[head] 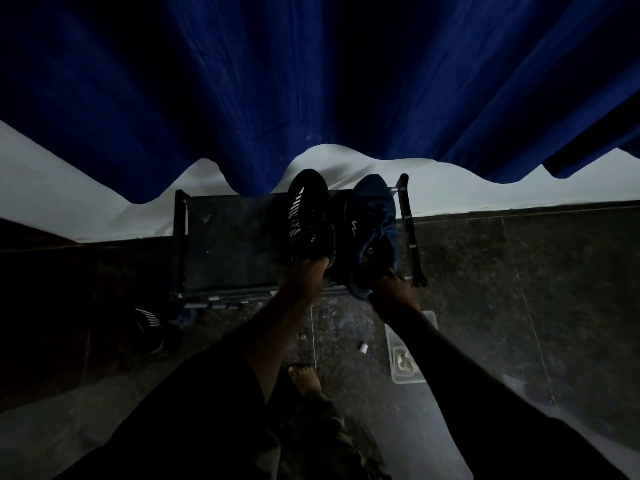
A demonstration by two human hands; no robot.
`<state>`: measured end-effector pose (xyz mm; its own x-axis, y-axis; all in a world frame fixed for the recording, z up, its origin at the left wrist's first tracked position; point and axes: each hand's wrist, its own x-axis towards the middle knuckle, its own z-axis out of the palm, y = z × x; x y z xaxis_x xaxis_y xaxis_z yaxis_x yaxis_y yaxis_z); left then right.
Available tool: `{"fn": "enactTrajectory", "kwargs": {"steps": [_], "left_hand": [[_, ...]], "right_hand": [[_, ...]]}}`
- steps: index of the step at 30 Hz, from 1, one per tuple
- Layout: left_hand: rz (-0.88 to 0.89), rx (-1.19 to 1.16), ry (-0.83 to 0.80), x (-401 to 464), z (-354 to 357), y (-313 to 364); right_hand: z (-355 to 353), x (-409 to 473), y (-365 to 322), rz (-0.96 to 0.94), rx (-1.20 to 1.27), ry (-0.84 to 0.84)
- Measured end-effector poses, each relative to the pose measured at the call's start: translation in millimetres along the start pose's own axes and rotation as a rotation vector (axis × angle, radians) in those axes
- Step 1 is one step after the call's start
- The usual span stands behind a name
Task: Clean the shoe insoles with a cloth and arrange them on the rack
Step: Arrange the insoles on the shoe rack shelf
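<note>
blue curtain (242, 81), white wall (52, 188), dark floor (519, 271)

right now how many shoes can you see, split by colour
Black shoes with white stripes: 2, one on the rack in the left hand, one on the floor
Blue shoes: 1, held by the right hand
Total: 3

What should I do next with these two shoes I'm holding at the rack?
Probably let go of both. The left hand holds the black shoe and the right hand the blue shoe by their heels, and both seem to rest side by side on the rack.
</note>
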<state>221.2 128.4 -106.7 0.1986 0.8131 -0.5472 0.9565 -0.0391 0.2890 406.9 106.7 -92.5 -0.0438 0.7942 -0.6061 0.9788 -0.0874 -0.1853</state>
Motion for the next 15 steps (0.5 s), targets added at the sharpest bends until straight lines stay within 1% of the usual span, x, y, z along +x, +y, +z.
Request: {"fn": "enactTrajectory", "kwargs": {"steps": [3,5,8,9,12,15], "left_hand": [[-0.012,0.001,0.042,5.0,-0.2,-3.7],[-0.009,0.030,0.077,1.5,-1.1,-6.7],[0.059,0.093,0.128,-11.1,-6.9,-13.7],[0.067,0.080,0.146,-15.8,-13.5,-16.4],[0.039,0.052,0.207,-31.8,-41.7,-25.1],[-0.017,0.002,0.218,-55.2,-64.1,-41.8]], "right_hand": [[0.1,3.4,1.5,-0.007,-0.095,0.061],[-3.3,-2.6,-3.0,-0.031,-0.112,0.107],[-12.6,-13.9,-15.5,-0.088,-0.111,0.152],[-16.4,-17.0,-20.9,-0.101,-0.105,0.167],[-31.4,-26.9,-42.3,-0.140,-0.123,0.196],[-46.1,-32.2,-69.0,-0.197,-0.157,0.204]]}}
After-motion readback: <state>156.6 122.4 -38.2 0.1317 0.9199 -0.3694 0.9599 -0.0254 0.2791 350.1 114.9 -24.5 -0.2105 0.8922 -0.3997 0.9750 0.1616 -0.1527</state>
